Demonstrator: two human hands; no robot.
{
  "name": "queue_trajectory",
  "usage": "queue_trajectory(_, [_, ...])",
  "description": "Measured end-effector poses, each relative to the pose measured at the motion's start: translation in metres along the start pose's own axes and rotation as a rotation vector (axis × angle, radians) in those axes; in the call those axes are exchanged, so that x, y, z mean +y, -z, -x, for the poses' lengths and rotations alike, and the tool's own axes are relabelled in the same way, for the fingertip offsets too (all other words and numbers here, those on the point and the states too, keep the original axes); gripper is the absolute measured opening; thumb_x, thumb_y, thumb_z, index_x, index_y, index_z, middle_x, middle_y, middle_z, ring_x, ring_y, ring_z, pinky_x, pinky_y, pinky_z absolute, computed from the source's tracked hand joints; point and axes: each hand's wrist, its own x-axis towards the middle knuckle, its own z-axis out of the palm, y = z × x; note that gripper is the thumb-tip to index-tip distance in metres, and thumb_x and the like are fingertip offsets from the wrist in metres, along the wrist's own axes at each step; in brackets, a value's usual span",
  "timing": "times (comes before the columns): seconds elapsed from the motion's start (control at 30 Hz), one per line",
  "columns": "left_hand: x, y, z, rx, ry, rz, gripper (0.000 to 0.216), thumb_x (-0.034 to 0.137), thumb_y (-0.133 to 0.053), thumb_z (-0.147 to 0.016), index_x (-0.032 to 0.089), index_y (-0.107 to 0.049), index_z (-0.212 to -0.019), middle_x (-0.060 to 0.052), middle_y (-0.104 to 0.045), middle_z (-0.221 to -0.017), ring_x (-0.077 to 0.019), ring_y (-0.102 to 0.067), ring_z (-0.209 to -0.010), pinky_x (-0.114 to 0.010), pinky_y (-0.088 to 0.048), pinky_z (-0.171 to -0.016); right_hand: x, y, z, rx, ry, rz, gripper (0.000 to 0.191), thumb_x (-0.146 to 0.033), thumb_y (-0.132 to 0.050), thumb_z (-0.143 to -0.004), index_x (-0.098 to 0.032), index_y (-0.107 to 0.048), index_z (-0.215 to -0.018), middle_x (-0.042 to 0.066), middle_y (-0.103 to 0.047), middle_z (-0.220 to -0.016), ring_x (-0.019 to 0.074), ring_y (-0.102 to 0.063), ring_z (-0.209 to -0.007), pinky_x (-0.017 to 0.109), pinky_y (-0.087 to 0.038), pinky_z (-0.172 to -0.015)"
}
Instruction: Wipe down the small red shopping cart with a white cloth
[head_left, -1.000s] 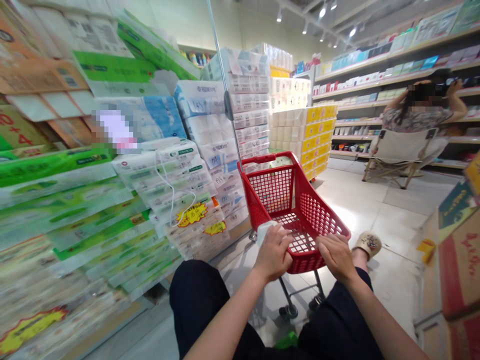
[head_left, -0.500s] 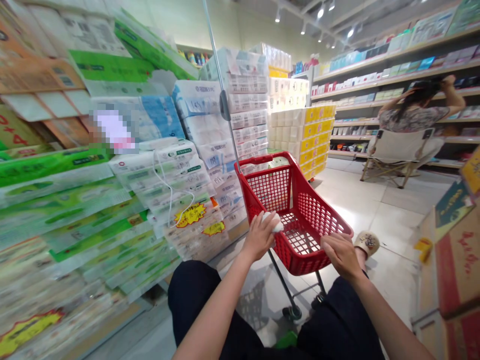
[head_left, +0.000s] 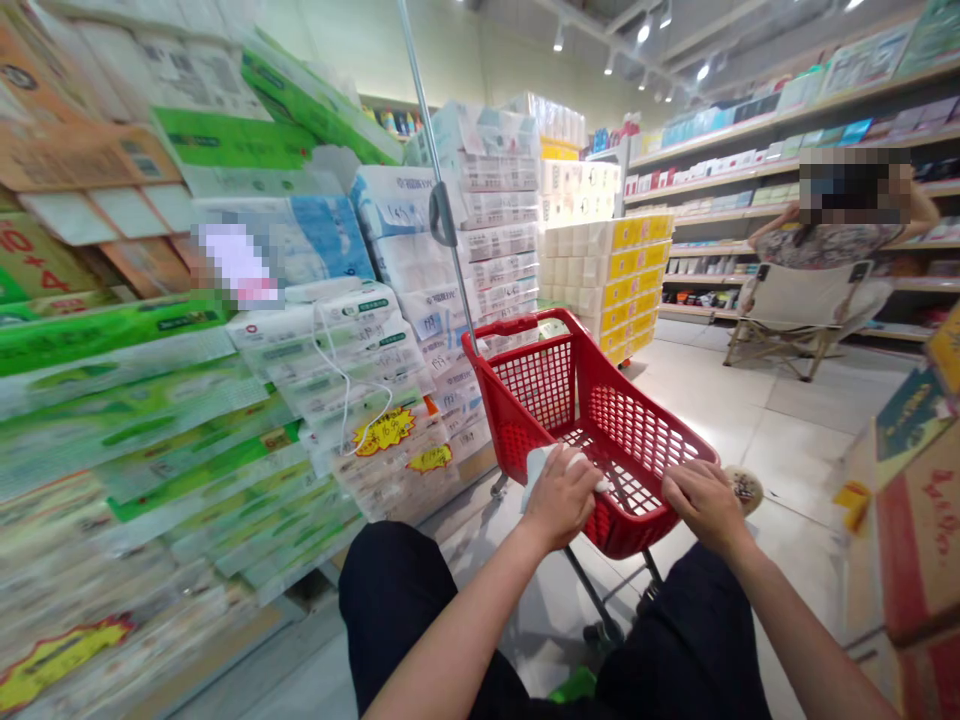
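Observation:
A small red shopping cart (head_left: 645,432) stands in front of my knees, its basket bare inside. My left hand (head_left: 561,496) is closed on a white cloth (head_left: 541,464) and presses it against the cart's near left rim. My right hand (head_left: 702,503) grips the near right rim with curled fingers. My legs in dark trousers fill the bottom of the view, and one slippered foot (head_left: 744,488) shows beyond the cart.
Stacked tissue and paper-towel packs (head_left: 322,350) wall the left side. A metal pole (head_left: 439,190) rises beside the cart. A yellow and white pack display (head_left: 622,280) stands ahead. A person sits on a folding chair (head_left: 806,305) by shelves at right. Cardboard boxes (head_left: 907,500) stand at near right.
My left hand slid with the cloth along the cart's left rim, forward and then back toward the near corner. The cart shifted slightly left and tilted. My right hand stayed on the rim.

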Motion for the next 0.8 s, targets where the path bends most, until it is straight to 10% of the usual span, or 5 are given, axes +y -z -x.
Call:
queue_trajectory(0.33, [0.030,-0.010,-0.005,0.008,0.075,-0.141,0.039,0.032,-0.051,-0.093,0.017,-0.052,-0.128,-0.008,-0.055,-0.124,-0.0265,-0.044,-0.125,-0.048,-0.031,-0.115,-0.085,-0.013,0.020,0.109,-0.002,0.033,0.016,-0.034,-0.050,-0.093,-0.023,-0.061,-0.094,0.005,-0.064,-0.090,0.0235,-0.054,-0.092,0.040,-0.037,-0.090])
queue_trajectory(0.6, [0.048,-0.022,-0.002,0.027,-0.151,-0.186,0.044,0.021,-0.037,-0.100,0.017,-0.041,-0.144,-0.006,-0.040,-0.150,-0.0219,-0.026,-0.145,-0.039,-0.024,-0.121,-0.046,-0.021,0.021,0.157,0.093,0.059,0.014,-0.029,-0.063,-0.083,-0.022,-0.052,-0.079,0.004,-0.058,-0.079,0.0220,-0.052,-0.083,0.036,-0.041,-0.081])
queue_trajectory(0.8, [-0.001,-0.014,-0.006,-0.003,-0.200,-0.190,0.046,0.016,-0.037,-0.098,0.021,-0.041,-0.144,-0.005,-0.042,-0.150,-0.0187,-0.029,-0.145,-0.039,-0.029,-0.119,-0.029,-0.016,0.016,0.145,0.140,-0.037,0.028,-0.032,-0.067,-0.083,-0.023,-0.045,-0.068,0.000,-0.053,-0.069,0.0174,-0.050,-0.072,0.033,-0.041,-0.074])
